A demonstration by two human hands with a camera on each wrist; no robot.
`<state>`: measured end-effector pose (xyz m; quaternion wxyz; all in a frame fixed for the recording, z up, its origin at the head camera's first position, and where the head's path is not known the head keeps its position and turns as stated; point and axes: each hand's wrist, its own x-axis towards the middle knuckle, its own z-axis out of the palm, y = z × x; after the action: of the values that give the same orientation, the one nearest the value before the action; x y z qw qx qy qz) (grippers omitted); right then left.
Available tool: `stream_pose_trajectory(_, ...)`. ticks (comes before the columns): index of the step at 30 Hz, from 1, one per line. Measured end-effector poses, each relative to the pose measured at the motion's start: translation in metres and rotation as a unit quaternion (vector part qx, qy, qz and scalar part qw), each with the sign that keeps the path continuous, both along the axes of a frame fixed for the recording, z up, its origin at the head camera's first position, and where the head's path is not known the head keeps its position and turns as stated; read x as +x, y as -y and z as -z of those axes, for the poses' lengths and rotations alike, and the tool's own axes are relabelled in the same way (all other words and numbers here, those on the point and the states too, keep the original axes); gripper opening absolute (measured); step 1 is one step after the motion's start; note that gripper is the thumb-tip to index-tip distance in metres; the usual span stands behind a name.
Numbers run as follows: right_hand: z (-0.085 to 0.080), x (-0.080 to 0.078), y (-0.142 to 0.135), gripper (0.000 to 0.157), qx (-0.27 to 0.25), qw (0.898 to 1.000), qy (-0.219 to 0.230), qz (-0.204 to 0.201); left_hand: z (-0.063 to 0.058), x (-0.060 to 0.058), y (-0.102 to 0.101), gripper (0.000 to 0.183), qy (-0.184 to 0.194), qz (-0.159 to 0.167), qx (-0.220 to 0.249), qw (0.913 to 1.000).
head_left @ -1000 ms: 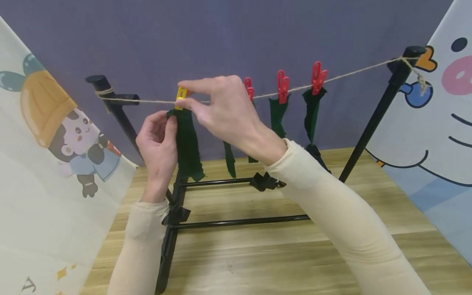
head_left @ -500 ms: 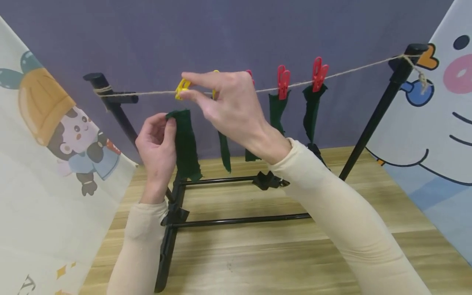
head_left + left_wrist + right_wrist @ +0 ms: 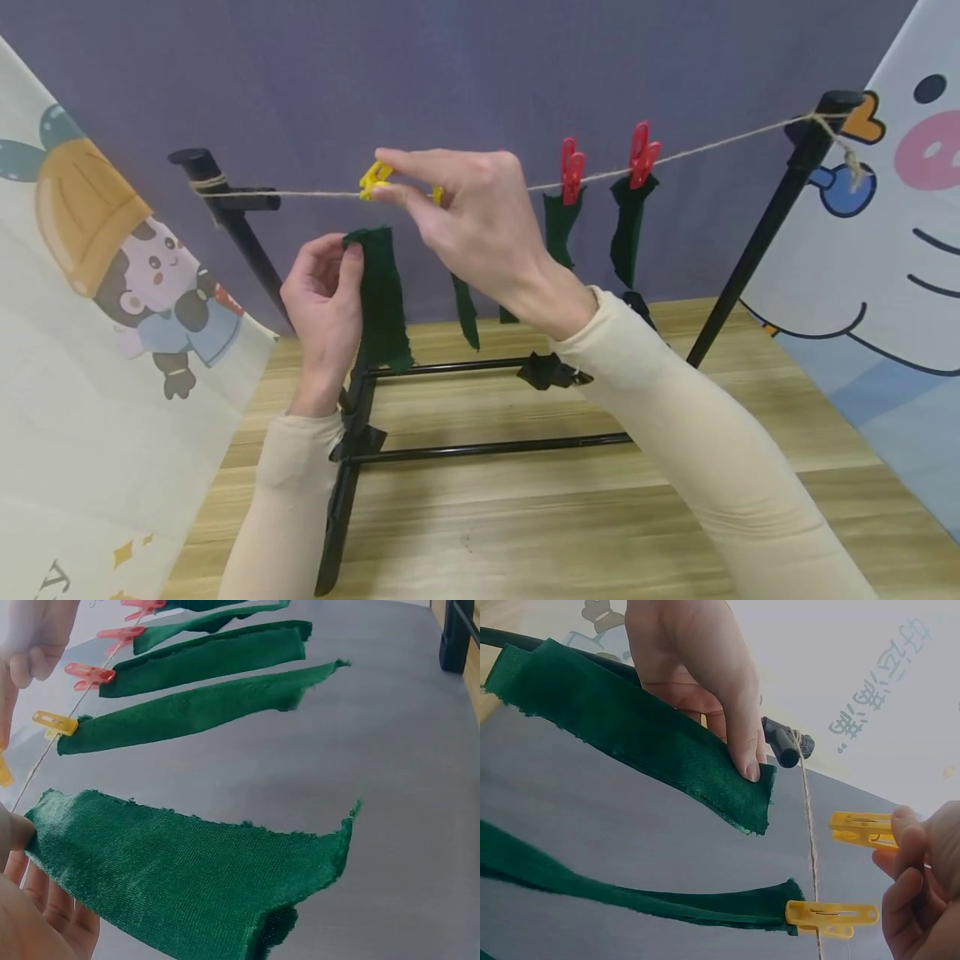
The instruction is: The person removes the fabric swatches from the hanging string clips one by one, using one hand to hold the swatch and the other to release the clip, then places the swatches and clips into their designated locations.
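Note:
My left hand [image 3: 322, 292] pinches the top corner of a dark green cloth strip [image 3: 384, 304]; the strip hangs down just below the string [image 3: 300, 194], apart from it. My right hand [image 3: 487, 225] holds a yellow clothespin [image 3: 862, 829] between thumb and fingers. In the right wrist view this clothespin is beside the string, not on it, and away from the cloth. Another yellow clothespin [image 3: 832, 915] clips a second green strip [image 3: 195, 716] to the string. Part of the clipped row is hidden behind my right hand in the head view.
Red clothespins [image 3: 572, 171] hold more green strips [image 3: 562, 229] farther right. The string runs between two black posts [image 3: 772, 225] of a frame with black crossbars [image 3: 480, 450] on a wooden table [image 3: 525, 517]. Printed cloth panels [image 3: 112, 467] stand at both sides.
The yellow clothespin was at the strip's top edge one second ago; it has since moved up off the strip and tilted. The left hand has barely moved and still pinches the strip.

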<state>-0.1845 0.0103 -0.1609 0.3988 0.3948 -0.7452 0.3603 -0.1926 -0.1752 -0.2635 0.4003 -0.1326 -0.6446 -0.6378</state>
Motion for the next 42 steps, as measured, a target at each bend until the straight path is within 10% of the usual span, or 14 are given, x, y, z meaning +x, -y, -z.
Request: stream_pose_trajectory(42,0.067,-0.001,-0.037,0.043,-0.01,0.995,0.096,-0.003,0.035,0.009,0.003,0.016,0.052,-0.015,-0.016,0.9984)
